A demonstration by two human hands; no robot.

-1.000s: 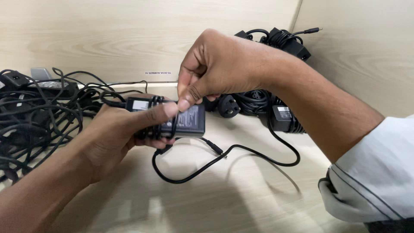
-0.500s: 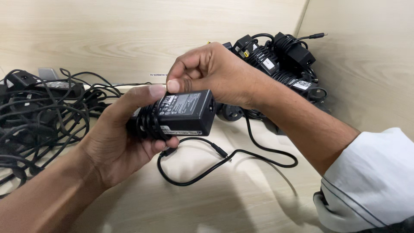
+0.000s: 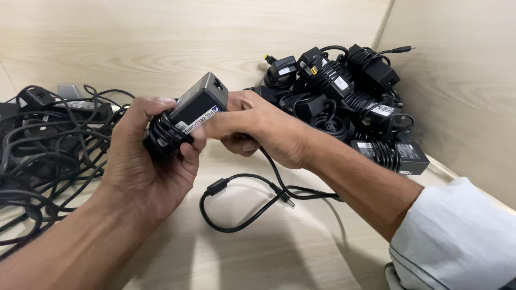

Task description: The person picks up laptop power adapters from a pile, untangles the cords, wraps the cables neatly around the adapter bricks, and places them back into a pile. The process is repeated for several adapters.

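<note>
A black power adapter brick [image 3: 198, 103] is tilted up in front of me, with black cable wound in several turns around its lower end. My left hand [image 3: 148, 166] grips that wound end from below, thumb over the coils. My right hand [image 3: 258, 131] reaches across and pinches the cable [image 3: 244, 201] close beside the brick. The free length of the cable loops down onto the wooden surface and ends in a small barrel plug [image 3: 288, 202].
A pile of wrapped black adapters [image 3: 349, 102] fills the back right corner against the wooden wall. A tangle of loose black cables and adapters [image 3: 48, 145] lies at the left. Pale wooden tabletop [image 3: 301, 252] lies below my hands.
The brick has been turned from lying flat to tilted upward, and my right hand has slid from the top of the brick down to the cable at its side.
</note>
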